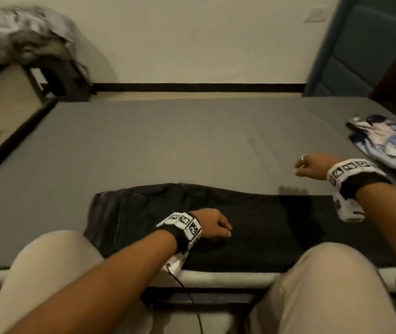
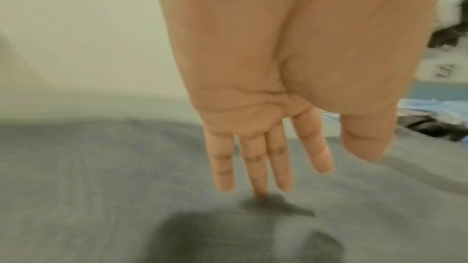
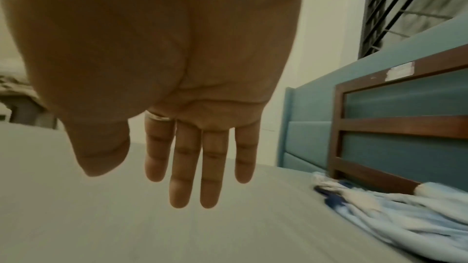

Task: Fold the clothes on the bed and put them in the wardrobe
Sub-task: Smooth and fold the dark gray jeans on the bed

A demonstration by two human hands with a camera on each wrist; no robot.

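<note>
A: Writing or brands?
B: None readable. Black-and-white coded squares on both wrist bands (image 1: 184,224), no letters. Pale sticker (image 3: 400,71) on brown wooden frame (image 3: 380,123), too blurred to read.

A: Task items, location?
B: Dark trousers (image 1: 252,213) laid flat across near edge of grey bed (image 1: 168,145), waist end to the left, one leg end reaching toward the right. Blue-and-white printed garment (image 1: 389,143) crumpled at far right of bed, just beside wooden frame and teal padded panel (image 3: 316,107). Well apart from trousers.

A: Left hand?
B: Left hand (image 1: 212,224) over middle of trousers, holding nothing. In left wrist view, fingers (image 2: 222,163) straight and spread a little, pointing down, one fingertip touching fabric. Head view less clear, fingers look bent downward.

A: Right hand?
B: Right hand (image 1: 311,166) raised above bare sheet, beyond trousers, apart from both garments. Right wrist view: fingers (image 3: 211,167) straight, relaxed, empty. Ring (image 3: 158,117) on one finger.

A: Surroundings, obstructions?
B: Pale-trousered knees (image 1: 324,285) at near edge of bed. Cable (image 1: 192,302) trailing from left wrist unit. Blurred pile of cloth and bag (image 1: 38,44) on stand at far left against cream wall. Barred window (image 3: 410,3) above teal panel. Teal door (image 1: 365,44) at far right. Nothing between hands and trousers.
</note>
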